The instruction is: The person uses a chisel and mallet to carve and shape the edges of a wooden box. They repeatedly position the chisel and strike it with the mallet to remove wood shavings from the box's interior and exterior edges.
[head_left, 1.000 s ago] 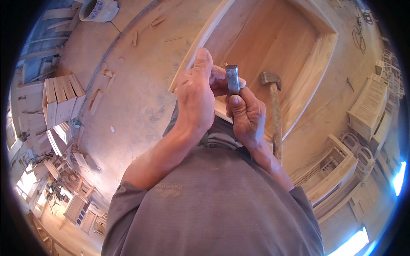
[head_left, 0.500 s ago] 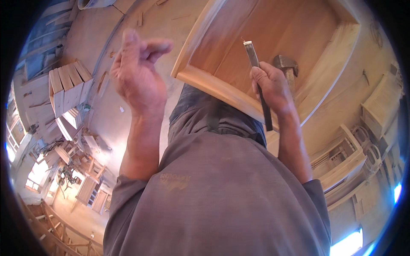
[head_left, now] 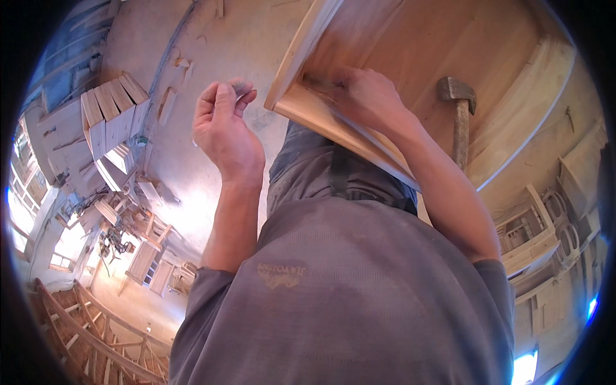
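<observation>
A large wooden panel with a raised rim [head_left: 307, 106], like a shallow tray, leans over my lap. My right hand [head_left: 372, 96] reaches into its near left corner, closed round a chisel [head_left: 319, 83]; only a blurred dark bit shows past the fingers. Inside the panel, to the right of that hand, lies a hammer [head_left: 461, 122] with a dark metal head and a wooden handle. Left of the panel, my left hand [head_left: 228, 131] is raised in the air, thumb pressed against its fingers. Whatever the pinch holds is too small to make out.
Stacked pale wooden boxes or drawers [head_left: 115, 115] stand on the left. Wood scraps [head_left: 168, 106] lie on the floor near them. Wooden furniture frames [head_left: 526, 231] are at the right, and a curved wooden railing-like piece [head_left: 96, 330] at lower left.
My right hand has moved left and down into the panel's corner with the chisel, uncovering the hammer's handle. My left hand has lowered slightly and its fingers have come together.
</observation>
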`<action>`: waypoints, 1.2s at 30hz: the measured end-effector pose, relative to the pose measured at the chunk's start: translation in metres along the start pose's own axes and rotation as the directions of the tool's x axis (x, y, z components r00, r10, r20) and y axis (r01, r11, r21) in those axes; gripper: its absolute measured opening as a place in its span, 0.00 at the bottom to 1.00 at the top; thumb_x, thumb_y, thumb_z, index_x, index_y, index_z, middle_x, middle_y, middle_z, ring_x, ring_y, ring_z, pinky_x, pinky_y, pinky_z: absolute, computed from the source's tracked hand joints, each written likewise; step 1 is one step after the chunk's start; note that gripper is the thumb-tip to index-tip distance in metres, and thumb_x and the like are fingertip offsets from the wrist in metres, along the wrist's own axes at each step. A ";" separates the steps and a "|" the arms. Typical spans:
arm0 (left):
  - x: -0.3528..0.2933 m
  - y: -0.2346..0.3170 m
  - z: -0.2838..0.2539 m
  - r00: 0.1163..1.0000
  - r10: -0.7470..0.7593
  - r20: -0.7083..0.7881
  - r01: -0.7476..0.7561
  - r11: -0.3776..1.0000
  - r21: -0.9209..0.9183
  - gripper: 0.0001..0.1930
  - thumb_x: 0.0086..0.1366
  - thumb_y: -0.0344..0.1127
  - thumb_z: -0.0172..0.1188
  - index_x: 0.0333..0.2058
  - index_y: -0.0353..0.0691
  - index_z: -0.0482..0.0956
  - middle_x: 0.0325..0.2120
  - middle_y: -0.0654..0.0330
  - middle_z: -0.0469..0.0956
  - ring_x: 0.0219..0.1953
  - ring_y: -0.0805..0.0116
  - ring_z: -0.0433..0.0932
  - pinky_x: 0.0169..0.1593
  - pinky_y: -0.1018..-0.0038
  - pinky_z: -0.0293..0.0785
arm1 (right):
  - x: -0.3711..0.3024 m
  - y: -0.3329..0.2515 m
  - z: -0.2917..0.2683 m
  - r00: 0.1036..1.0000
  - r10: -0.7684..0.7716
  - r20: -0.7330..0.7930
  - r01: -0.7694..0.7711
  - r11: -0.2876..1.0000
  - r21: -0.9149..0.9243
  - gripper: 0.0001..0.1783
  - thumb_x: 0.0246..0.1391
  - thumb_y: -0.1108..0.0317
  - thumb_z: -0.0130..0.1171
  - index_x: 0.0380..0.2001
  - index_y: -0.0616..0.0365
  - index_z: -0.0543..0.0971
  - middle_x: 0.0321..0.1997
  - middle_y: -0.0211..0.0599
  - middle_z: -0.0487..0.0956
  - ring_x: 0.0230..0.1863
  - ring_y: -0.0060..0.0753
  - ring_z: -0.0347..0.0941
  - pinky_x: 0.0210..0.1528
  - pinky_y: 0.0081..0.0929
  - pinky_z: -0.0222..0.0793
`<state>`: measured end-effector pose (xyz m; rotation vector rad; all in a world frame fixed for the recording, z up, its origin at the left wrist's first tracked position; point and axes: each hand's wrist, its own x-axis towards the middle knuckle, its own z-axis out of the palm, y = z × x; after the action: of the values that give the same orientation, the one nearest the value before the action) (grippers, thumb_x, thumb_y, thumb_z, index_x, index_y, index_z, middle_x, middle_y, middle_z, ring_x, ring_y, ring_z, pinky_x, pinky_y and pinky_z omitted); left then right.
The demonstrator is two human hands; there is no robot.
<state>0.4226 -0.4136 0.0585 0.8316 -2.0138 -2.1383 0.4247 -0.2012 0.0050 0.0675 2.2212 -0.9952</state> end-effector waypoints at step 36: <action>0.056 -0.008 0.151 0.419 -0.347 0.839 0.075 0.934 0.349 0.15 0.76 0.46 0.58 0.33 0.42 0.76 0.21 0.71 0.69 0.22 0.83 0.66 0.27 0.82 0.65 | -0.142 0.116 -0.040 0.746 0.665 -0.032 -0.263 0.338 0.904 0.28 0.58 0.66 0.66 0.59 0.64 0.71 0.41 0.44 0.80 0.29 0.31 0.79 0.31 0.28 0.77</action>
<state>0.3115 -0.3010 0.0304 -0.2272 -2.8121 -2.8859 0.5455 -0.0612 0.0360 1.4541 1.5403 -1.7364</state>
